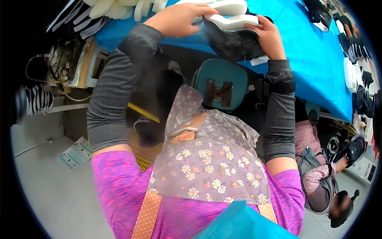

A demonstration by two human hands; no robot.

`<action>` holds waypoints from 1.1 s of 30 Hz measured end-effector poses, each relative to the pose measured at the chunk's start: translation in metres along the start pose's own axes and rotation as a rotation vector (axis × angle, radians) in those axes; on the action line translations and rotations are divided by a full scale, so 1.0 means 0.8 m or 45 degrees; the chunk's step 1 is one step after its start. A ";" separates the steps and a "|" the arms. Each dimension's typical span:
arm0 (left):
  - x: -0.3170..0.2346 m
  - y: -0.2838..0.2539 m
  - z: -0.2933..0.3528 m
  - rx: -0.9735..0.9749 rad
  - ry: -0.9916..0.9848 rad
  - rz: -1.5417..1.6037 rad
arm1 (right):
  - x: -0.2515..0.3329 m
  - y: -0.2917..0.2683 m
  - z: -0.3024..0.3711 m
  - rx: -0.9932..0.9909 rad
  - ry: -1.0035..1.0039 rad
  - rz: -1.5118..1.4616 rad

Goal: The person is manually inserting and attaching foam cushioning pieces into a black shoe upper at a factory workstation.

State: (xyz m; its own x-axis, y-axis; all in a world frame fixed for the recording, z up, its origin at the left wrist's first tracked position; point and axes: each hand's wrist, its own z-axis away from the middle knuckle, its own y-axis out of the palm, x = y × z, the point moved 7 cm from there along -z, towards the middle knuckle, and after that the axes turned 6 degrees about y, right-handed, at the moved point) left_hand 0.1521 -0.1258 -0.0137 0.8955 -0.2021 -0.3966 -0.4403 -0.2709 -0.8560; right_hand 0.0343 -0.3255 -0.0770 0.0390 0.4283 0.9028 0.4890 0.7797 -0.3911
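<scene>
At the top of the view I hold up a curved white foam sole (230, 23) with a black fuzzy shoe piece (232, 43) along its near side. My left hand (179, 19) is at the left end, fingertips on the sole's tip and thumb lower down. My right hand (271, 38) grips the right end, its thumb along the white foam and its fingers around the black piece. Right behind them lies another white foam sole (230, 7). A white tab pokes out under the black piece, near my right wrist.
A blue-covered table (314, 67) spreads out under my hands. White soles (113, 8) are piled at its far left, and black pieces (318, 16) lie far right. Below its edge stands a teal stool (219, 85). A co-worker (318, 175) sits at the right.
</scene>
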 end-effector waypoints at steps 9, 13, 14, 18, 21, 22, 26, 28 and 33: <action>0.029 0.026 -0.007 -0.036 0.067 -0.255 | -0.003 0.000 0.003 0.082 0.016 -0.015; 0.039 0.030 -0.002 -0.102 -0.003 -0.165 | -0.003 0.001 0.002 0.037 -0.014 -0.074; 0.040 0.030 -0.002 -0.105 0.006 -0.178 | -0.001 0.001 0.002 0.032 -0.011 -0.048; 0.035 0.026 0.003 -0.213 0.092 -0.096 | 0.003 0.003 0.003 0.053 0.024 0.019; 0.036 0.029 -0.002 -0.142 0.055 0.169 | 0.003 0.003 0.002 0.126 -0.051 0.034; 0.035 0.030 -0.003 -0.108 0.042 0.199 | 0.001 0.000 0.003 0.119 -0.052 0.037; 0.042 0.032 0.001 -0.086 0.007 0.216 | 0.015 0.008 0.006 0.160 -0.105 0.039; 0.041 0.034 0.003 -0.102 0.010 0.190 | 0.016 0.012 0.006 0.242 -0.119 0.023; -0.032 0.011 -0.005 -0.164 0.203 -0.559 | 0.001 0.008 0.005 0.230 -0.022 -0.078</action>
State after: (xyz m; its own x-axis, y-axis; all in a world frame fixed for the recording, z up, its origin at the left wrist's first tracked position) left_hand 0.1249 -0.1267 -0.0098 0.9817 -0.1816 0.0576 -0.0364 -0.4756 -0.8789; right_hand 0.0344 -0.3183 -0.0798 -0.0018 0.3841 0.9233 0.3252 0.8733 -0.3627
